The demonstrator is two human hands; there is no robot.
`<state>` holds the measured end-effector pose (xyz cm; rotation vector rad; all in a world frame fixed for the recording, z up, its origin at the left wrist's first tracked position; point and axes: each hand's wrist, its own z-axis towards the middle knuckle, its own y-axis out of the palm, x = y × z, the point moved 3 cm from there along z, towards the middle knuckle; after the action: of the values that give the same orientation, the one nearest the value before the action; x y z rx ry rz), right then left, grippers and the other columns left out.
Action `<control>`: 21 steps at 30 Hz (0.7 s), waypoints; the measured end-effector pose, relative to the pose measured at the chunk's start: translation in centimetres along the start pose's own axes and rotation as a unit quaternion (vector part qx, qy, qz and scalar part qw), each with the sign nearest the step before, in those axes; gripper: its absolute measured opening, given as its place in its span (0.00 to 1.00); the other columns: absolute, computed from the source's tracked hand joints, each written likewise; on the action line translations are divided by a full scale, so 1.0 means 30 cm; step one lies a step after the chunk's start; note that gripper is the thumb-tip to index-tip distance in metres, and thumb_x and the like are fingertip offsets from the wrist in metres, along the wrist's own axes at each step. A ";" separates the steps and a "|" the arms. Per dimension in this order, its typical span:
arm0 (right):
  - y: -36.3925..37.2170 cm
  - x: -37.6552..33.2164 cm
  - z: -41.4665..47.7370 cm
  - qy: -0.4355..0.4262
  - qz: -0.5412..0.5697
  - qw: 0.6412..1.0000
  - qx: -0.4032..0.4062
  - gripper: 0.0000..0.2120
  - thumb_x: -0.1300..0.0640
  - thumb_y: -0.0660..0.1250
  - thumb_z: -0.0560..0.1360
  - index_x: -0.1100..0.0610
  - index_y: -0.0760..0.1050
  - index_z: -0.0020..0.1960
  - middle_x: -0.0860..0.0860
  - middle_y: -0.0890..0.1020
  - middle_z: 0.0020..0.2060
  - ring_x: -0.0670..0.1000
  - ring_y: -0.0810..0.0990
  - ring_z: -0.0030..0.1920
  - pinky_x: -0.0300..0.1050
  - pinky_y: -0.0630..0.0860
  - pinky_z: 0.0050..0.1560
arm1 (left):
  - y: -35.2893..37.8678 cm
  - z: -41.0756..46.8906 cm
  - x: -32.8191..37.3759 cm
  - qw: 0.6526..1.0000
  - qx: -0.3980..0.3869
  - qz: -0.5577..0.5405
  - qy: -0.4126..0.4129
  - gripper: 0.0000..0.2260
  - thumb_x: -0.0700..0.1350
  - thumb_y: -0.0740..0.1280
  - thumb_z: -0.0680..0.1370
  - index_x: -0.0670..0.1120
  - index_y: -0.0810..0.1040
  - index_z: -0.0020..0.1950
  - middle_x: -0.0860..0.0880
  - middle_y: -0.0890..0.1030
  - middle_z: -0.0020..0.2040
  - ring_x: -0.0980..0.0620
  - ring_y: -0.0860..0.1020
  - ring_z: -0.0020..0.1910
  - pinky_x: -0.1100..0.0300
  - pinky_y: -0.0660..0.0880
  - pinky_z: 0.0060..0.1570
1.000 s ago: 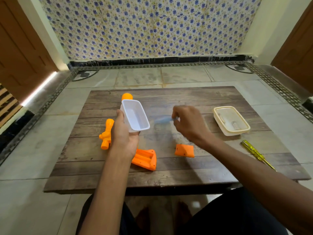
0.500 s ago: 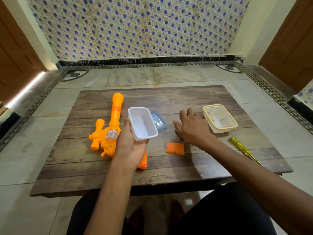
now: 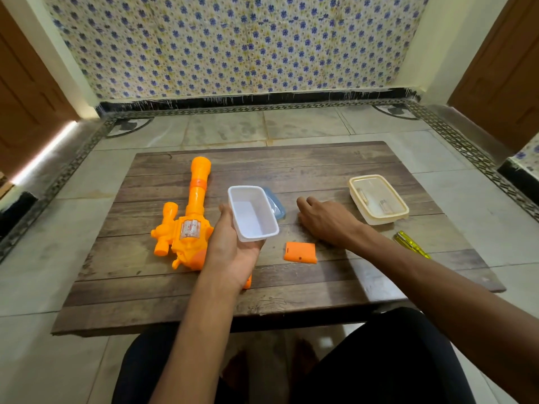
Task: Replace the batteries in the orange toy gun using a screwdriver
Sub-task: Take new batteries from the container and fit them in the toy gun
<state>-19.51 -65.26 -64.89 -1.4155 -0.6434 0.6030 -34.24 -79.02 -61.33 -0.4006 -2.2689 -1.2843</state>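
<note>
So on my feed the orange toy gun (image 3: 189,225) is lying on the wooden counter (image 3: 320,290) over at the left, barrel pointing away, its back end partly hidden behind the left hand (image 3: 233,246). That hand's grip is wrapping around a white tub (image 3: 252,212), holding it up tilted, and it's looking empty from here. A bluish lid (image 3: 277,207) is peeking out just behind the tub. The orange battery cover (image 3: 300,252) is sitting loose near the middle. The right hand (image 3: 326,220) is resting palm-down on the counter, grip released, nothing in it. Further right there's a cream lidded container (image 3: 377,199), and the yellow screwdriver (image 3: 411,244) is lying by the right edge.
</note>
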 end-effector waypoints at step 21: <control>-0.318 -0.313 0.025 0.044 0.131 0.989 0.055 0.16 0.56 0.59 0.78 0.58 0.63 0.33 0.61 0.78 0.39 0.64 0.78 0.42 0.46 0.62 0.37 | 0.063 0.034 -0.108 0.997 0.022 -0.051 -0.062 0.17 0.54 0.57 0.84 0.44 0.79 0.52 0.42 0.83 0.46 0.45 0.80 0.47 0.48 0.72 0.61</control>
<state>-26.54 -72.13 -55.76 -1.4252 -0.3512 0.7664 -30.92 -77.22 -62.22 -0.3619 -2.4458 -1.2890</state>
